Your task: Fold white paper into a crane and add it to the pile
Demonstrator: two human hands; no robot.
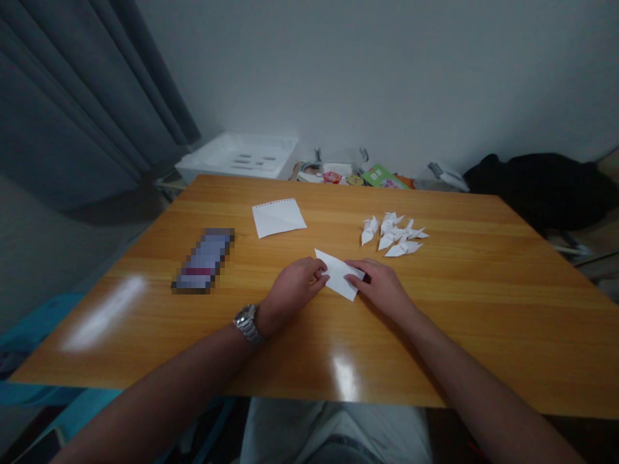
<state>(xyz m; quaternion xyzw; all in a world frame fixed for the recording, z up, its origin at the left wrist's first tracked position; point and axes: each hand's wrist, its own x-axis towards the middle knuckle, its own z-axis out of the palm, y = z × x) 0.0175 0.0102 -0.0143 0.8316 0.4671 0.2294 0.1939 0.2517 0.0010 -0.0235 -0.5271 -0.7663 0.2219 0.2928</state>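
Note:
Between my two hands, a small folded piece of white paper (340, 276) is held slanted over the wooden table. My left hand (300, 283) pinches its left edge between thumb and fingers; a metal watch is on that wrist. At the right edge, my right hand (377, 281) grips the paper with the thumb below and fingers above. Several white folded-paper cranes (394, 235) lie grouped beyond my right hand. A flat sheet of white paper (279, 218) with a perforated top edge rests farther back, to the left.
A phone (204, 261), blurred out, lies on the left of the wooden table (193, 348). Past the far edge stand a white plastic tray (242, 154) and assorted packets (382, 177). A black cloth heap (541, 190) is at the right, a grey curtain (91, 84) at the left.

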